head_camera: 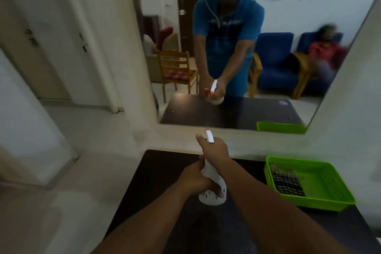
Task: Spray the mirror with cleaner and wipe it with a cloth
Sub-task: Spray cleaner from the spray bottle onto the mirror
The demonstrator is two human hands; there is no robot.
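Observation:
A white spray bottle (214,196) with a red-tipped nozzle stands over the dark table (156,192), its nozzle aimed at the wall mirror (288,80) ahead. My right hand (214,148) grips the bottle's neck and trigger head, with one finger stretched forward beside the nozzle. My left hand (193,179) holds the bottle's body lower down. A dark checked cloth (287,183) lies folded in the green basket (329,196) at the right. The mirror reflects me and the bottle.
The mirror hangs above a pale ledge (237,142) behind the table. A white pillar (115,47) and doors (31,47) stand at the left. Chairs and a seated person appear only as reflections. The floor lies open at the left.

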